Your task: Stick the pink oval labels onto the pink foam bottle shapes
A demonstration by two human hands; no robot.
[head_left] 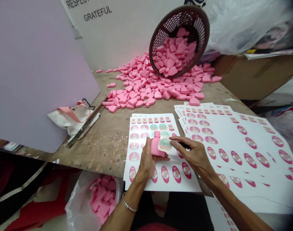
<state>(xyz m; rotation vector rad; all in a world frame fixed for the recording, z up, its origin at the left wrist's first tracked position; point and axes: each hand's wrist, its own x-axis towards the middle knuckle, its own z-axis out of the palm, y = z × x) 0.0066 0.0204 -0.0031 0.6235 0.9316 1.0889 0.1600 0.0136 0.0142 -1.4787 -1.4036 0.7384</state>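
My left hand (146, 162) is closed around a small pink bottle-shaped piece (155, 146), its cap end pointing up and away from me. Over the right part of that piece lies a pale green oval sticker (165, 144). The sticker's right edge is at the fingertips of my right hand (196, 155), which is closed in a pinch. A thin dark object (185, 145) shows between the right fingers; its kind I cannot make out. Beneath both hands is a white sticker sheet (137, 163) with pink ovals, green ovals and a top row of small labels.
Beyond the sheet spreads a heap of pink pieces (146, 86), spilling from a tipped brown basket (152, 48). More sticker sheets (225, 131) overlap at the right. A metal ruler (82, 131) and a white pouch (71, 117) lie left. Below the table edge, a plastic bag (76, 195) holds pink pieces.
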